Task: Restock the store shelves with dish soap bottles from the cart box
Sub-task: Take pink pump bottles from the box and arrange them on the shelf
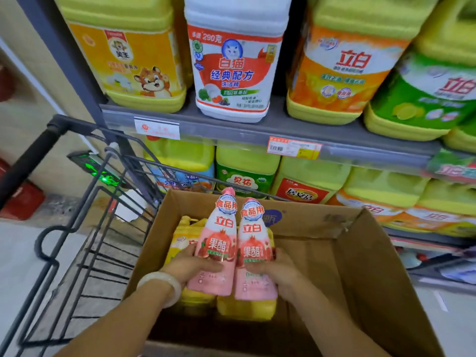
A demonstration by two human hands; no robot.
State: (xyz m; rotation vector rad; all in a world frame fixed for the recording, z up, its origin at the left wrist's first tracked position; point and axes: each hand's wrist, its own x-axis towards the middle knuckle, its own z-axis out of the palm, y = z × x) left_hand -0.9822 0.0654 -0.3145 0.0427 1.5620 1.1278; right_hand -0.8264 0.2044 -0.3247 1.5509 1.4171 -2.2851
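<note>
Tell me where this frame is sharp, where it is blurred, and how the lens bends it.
Head view: sharpest on the two pink bottles held by the left hand and right hand; the white jug label reads clearly; jugs at the right edge and the cart smear; the shelf edge slants and bows from wide-angle distortion; lighting even, no harsh glare.

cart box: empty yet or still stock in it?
Not empty. Yellow bottles still lie in the cardboard box, beneath the two pink bottles held by the left hand and right hand.
</note>
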